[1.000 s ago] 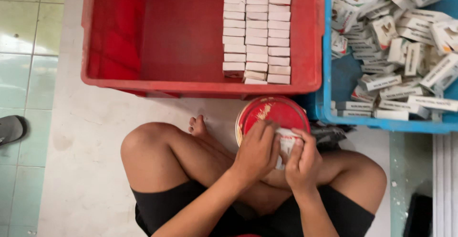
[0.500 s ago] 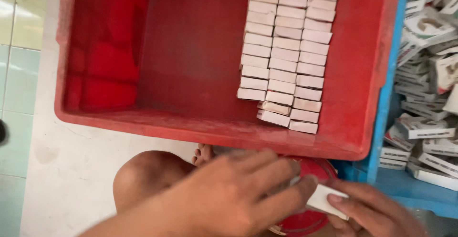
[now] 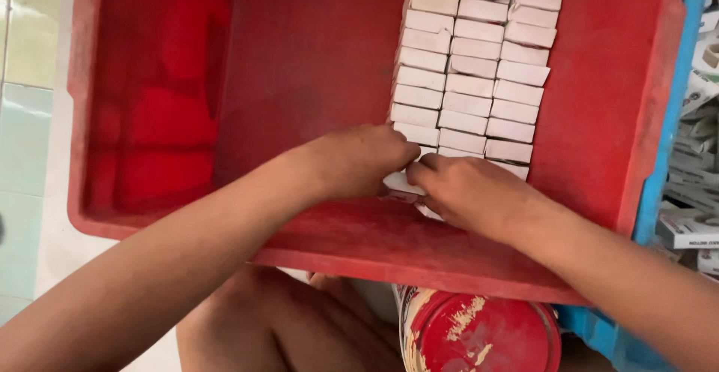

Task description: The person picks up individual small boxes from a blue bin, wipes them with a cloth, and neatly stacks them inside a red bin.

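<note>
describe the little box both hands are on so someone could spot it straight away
Start at the big red crate and find the three columns of small white boxes along its right side. At their near end, the left hand and right hand meet on one white box, the only one being touched.

Bare crate floor [image 3: 299, 80] beside stacked boxes [image 3: 479, 65]

Left hand [image 3: 359, 161] and right hand [image 3: 468, 192] meet fingertip to fingertip inside the red crate [image 3: 299, 65]. Both press a small white box [image 3: 401, 183]. Stacked white boxes [image 3: 475, 65] lie just beyond the fingers.

Scuffed matt red plastic crate [image 3: 314, 80], matt white cardboard boxes [image 3: 472, 65], glossy paint-smeared red tin lid [image 3: 483, 334].
</note>
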